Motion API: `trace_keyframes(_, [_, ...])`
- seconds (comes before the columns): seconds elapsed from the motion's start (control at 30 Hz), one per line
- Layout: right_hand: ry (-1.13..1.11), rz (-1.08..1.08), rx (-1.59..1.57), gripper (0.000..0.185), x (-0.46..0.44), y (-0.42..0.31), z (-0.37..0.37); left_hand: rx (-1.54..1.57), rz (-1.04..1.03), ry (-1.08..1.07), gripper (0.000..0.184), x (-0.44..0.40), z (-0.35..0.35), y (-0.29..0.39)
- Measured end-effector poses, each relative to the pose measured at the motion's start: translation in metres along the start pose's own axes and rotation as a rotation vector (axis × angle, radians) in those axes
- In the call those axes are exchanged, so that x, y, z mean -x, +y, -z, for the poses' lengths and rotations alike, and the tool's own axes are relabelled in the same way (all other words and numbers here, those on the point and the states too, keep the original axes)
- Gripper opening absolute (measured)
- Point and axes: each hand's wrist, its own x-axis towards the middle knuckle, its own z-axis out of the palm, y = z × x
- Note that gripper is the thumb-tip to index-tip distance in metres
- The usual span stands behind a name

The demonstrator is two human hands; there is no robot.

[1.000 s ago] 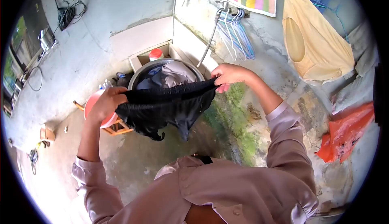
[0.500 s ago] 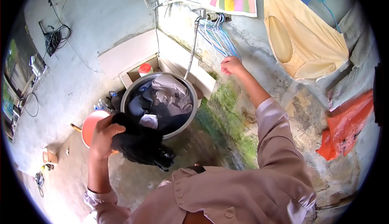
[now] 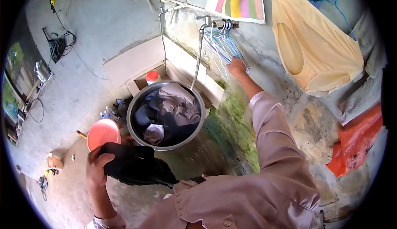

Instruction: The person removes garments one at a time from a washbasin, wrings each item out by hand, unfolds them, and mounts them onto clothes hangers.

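A crumpled black cloth garment (image 3: 134, 165) hangs bunched from the person's left hand (image 3: 97, 166), in front of the body and just beside the near side of a round silver metal basin (image 3: 165, 148); whether it touches the rim cannot be told. The left hand is closed on one end of the garment, the thumb lying over the cloth, and the rest droops toward the shirt front.

The right hand (image 3: 236, 67) is stretched forward with its fingers curled, at the lower ends of a bunch of thin blue and white clothes hangers (image 3: 223, 43); it cannot be told whether it grips one. The hangers hang against the wall, next to a metal tap (image 3: 203, 21).

Inside the basin, a mauve cloth (image 3: 175, 96) lies in folds among darker fabric. A pink plastic tub (image 3: 103, 133) stands to its left, and a white container with a red lid (image 3: 152, 77) is behind it.
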Motion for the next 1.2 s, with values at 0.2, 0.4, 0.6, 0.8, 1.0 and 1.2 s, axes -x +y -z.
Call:
trace_keyframes(0.2, [0.093,0.055,-0.168,0.028,0.002,-0.013,0.004,0.018,0.022,-0.004,0.029,0.002,0.001,-0.002])
trace_keyframes(0.4, [0.189,0.154,-0.241,0.022,0.003,-0.008,0.022,0.023,0.005,-0.03,0.03,-0.006,0.004,-0.012])
trace_keyframes(0.6, [0.023,0.269,-0.226,0.027,-0.005,-0.007,0.028,0.008,0.005,-0.059,0.032,-0.01,-0.003,-0.012])
trace_keyframes(0.8, [0.001,-0.094,-0.481,0.02,0.009,0.0,0.023,-0.001,0.028,-0.062,0.031,-0.008,-0.004,-0.013])
trace_keyframes(1.0, [0.017,0.106,0.01,0.026,0.001,0.007,0.019,-0.011,0.038,-0.055,0.03,-0.008,0.0,-0.018])
trace_keyframes(1.2, [0.004,0.089,0.048,0.032,-0.002,-0.01,0.024,-0.023,0.057,-0.025,0.031,-0.004,-0.001,-0.017])
